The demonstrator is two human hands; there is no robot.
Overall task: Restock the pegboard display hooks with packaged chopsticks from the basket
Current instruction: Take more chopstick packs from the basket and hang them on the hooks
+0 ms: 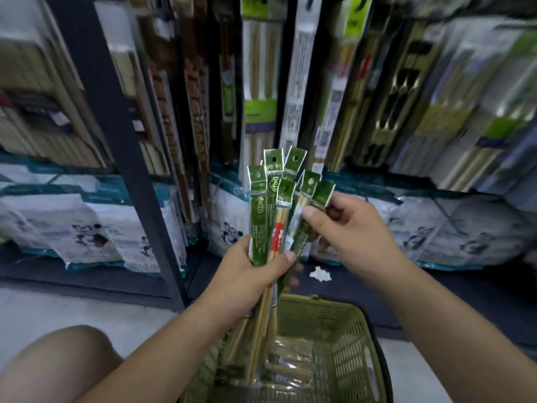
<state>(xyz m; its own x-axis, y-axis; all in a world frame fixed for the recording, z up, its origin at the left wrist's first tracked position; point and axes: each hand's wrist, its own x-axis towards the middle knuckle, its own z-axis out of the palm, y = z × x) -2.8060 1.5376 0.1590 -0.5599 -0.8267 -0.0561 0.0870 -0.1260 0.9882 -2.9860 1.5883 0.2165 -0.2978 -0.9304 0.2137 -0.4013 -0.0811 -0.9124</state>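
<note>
Midway, chopstick packs [258, 216] hidden by left hand [247, 283].

Dark shelf upright [113, 112], pale floor [58, 306]

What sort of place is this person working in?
Probably a shop's housewares aisle: rows of hanging packages fill the background, a green shopping basket stands on the floor, and the left hand grips a bundle of chopstick packs with hang-holes.

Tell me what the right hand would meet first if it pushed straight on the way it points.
Likely the fan of green-topped clear chopstick packets gripped in the left hand; the right hand pinches the rightmost one.
</note>
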